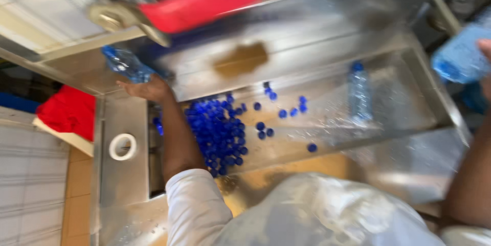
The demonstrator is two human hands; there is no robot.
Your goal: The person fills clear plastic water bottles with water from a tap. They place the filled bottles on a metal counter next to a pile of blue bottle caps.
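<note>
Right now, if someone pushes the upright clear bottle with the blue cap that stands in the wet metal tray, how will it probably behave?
The bottle would probably tip easily: it is tall and narrow and stands alone. The metal tray looks wet, so it may also slide. Once fallen, its round body would likely roll toward the blue caps. Whether it is full is unclear, so weight is hard to judge.

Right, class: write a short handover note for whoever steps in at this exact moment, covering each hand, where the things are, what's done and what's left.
Left hand: stretched to the tray's far left edge, touching a clear bottle with a blue cap; grip blurred.
Right hand: at the frame's right edge, against a blue bottle pack; grip unclear.
Steel tray: holds a heap of loose blue caps and one capped bottle, standing in the tray.
Done: that bottle wears a cap.
Left: many caps still loose.
</note>
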